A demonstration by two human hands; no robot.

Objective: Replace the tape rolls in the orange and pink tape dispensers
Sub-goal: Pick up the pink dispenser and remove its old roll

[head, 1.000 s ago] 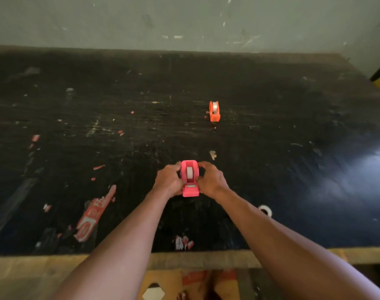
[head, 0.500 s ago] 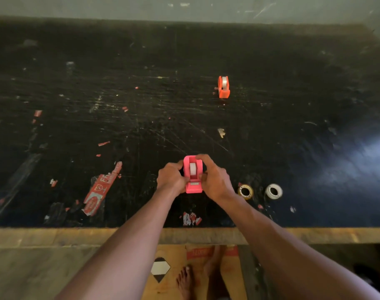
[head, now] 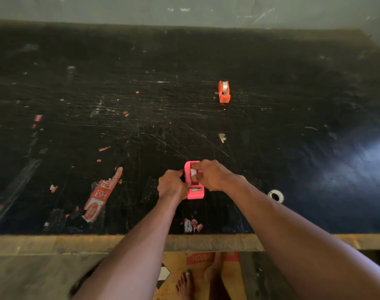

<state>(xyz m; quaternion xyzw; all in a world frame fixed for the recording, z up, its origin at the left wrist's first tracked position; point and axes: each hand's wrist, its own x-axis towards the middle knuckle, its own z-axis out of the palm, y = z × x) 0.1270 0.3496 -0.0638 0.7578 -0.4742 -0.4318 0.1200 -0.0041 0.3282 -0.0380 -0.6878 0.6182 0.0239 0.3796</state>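
The pink tape dispenser stands on the black table near its front edge, cutter end toward me. My left hand grips its left side. My right hand reaches over its top, with fingers on the white tape roll seated in it. The orange tape dispenser stands alone farther back, a whitish roll in it. A loose white tape roll lies flat on the table to the right of my right forearm.
The black tabletop is scratched, with red sticker scraps at front left and small paper bits. A wooden edge runs along the front. A grey wall backs the table. Bare feet stand on cardboard below.
My right hand has moved from the dispenser's side over its top onto the roll. The camera shifted, and my right forearm now hides the yellowish roll seen half a second ago.
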